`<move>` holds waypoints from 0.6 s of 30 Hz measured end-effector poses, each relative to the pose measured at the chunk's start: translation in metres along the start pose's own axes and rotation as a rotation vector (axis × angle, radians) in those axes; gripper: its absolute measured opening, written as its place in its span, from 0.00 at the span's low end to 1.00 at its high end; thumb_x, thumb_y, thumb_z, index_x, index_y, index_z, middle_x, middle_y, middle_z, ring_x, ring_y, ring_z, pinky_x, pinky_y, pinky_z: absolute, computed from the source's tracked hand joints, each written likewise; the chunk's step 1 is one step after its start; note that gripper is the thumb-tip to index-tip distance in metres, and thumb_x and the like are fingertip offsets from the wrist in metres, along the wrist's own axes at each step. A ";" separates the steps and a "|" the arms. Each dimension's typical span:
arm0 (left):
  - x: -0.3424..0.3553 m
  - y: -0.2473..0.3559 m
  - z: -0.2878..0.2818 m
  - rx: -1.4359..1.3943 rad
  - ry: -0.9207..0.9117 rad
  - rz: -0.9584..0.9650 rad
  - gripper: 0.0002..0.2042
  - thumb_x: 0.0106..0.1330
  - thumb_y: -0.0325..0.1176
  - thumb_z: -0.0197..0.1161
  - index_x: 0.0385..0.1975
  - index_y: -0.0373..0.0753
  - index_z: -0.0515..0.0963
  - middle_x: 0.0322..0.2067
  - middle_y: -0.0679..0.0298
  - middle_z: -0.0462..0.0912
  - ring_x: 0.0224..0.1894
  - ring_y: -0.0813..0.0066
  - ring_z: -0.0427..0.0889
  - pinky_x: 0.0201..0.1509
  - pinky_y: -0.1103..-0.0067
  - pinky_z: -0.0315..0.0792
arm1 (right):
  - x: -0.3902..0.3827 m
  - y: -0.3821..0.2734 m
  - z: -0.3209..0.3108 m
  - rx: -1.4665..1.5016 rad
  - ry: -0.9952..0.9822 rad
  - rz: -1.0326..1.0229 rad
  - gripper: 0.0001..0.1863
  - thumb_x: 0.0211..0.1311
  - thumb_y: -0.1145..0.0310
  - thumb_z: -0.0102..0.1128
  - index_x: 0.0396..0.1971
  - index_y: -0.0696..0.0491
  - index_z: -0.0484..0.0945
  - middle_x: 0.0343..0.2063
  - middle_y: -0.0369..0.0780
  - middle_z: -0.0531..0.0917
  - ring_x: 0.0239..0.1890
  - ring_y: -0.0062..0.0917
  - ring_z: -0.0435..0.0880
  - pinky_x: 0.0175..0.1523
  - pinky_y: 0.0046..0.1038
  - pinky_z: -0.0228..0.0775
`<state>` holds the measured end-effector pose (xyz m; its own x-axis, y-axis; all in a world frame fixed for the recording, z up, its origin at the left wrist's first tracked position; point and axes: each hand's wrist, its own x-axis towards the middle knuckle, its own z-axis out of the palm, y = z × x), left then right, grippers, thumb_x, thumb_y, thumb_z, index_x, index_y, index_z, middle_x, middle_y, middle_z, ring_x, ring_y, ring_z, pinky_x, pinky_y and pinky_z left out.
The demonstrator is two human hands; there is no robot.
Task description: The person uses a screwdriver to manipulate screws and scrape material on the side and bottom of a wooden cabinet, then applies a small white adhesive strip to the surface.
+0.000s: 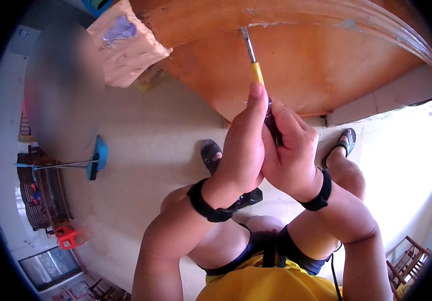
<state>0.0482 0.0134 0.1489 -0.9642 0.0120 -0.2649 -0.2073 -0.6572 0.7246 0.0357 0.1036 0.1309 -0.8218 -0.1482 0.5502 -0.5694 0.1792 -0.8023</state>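
Both of my hands are closed together around a flat-blade screwdriver [249, 46], which has a bright metal blade, a yellow collar and a dark handle. My left hand [245, 143] has its thumb laid along the yellow part. Pressed against it, my right hand [292, 145] wraps its fingers about the dark end of the handle, which shows between the hands. The blade tip points away from me and meets a whitish, scraped line near the edge of an orange-brown wooden panel [296, 65]. My palms hide part of the handle.
A pale pink rough block [130, 52] stands at the panel's left end. On the left are a blue broom or dustpan [98, 155] with a long handle, a red plastic stool [66, 237] and a blurred person [65, 95]. A wooden chair [410, 261] is at the lower right.
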 end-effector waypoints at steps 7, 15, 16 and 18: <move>0.001 0.000 0.003 0.021 -0.020 0.035 0.21 0.73 0.55 0.43 0.27 0.46 0.71 0.27 0.73 0.73 0.31 0.85 0.72 0.36 0.84 0.67 | 0.005 -0.002 -0.005 0.008 -0.019 -0.017 0.13 0.53 0.79 0.61 0.41 0.61 0.76 0.27 0.48 0.78 0.27 0.41 0.79 0.33 0.30 0.73; 0.001 0.000 0.007 0.039 0.003 0.062 0.21 0.73 0.56 0.42 0.27 0.46 0.70 0.28 0.73 0.73 0.31 0.85 0.72 0.36 0.84 0.67 | 0.006 0.003 -0.004 0.013 -0.033 -0.034 0.13 0.53 0.79 0.59 0.40 0.60 0.75 0.27 0.48 0.78 0.28 0.42 0.79 0.33 0.31 0.73; 0.000 -0.002 0.006 0.030 0.018 0.056 0.21 0.72 0.56 0.43 0.27 0.46 0.70 0.28 0.73 0.73 0.32 0.85 0.72 0.36 0.84 0.67 | 0.004 0.003 -0.003 0.014 -0.031 -0.034 0.13 0.53 0.79 0.59 0.40 0.60 0.75 0.27 0.48 0.78 0.28 0.42 0.79 0.33 0.31 0.73; 0.002 -0.003 0.008 0.016 0.026 0.048 0.21 0.72 0.56 0.43 0.27 0.47 0.70 0.28 0.73 0.72 0.32 0.86 0.72 0.36 0.84 0.67 | 0.002 0.004 -0.002 0.028 0.005 -0.023 0.12 0.53 0.78 0.60 0.40 0.60 0.75 0.27 0.48 0.78 0.27 0.42 0.78 0.32 0.32 0.72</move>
<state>0.0456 0.0212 0.1515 -0.9685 -0.0396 -0.2458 -0.1633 -0.6442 0.7472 0.0318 0.1061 0.1287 -0.8088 -0.1469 0.5695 -0.5872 0.1485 -0.7957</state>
